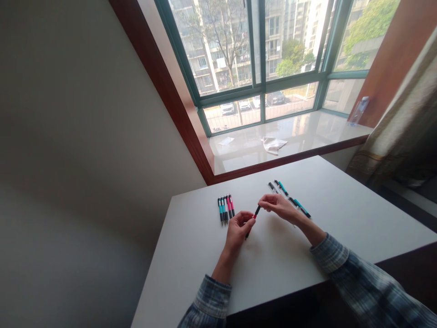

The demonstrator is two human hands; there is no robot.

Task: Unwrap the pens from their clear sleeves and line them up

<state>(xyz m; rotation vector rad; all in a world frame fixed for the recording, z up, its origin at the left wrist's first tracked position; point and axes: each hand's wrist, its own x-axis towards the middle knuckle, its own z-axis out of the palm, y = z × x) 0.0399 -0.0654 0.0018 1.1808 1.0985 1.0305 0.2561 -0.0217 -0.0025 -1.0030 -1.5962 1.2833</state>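
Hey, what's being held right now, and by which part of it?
A red-and-black pen: the left hand grips it around the middle of its barrel, and the right hand pinches its black far end.

This looks like a home, with a beige fabric curtain, green-framed glass window, glossy pale windowsill, grey apartment building outside.

Pen row on surface, nr far-L corner. Loose pens & parts to its R, twd far edge, partly behind R fingers. Held pen betw. those & L fingers, over mid-surface. Sill behind far edge: paper L, cloth mid, bottle R end.
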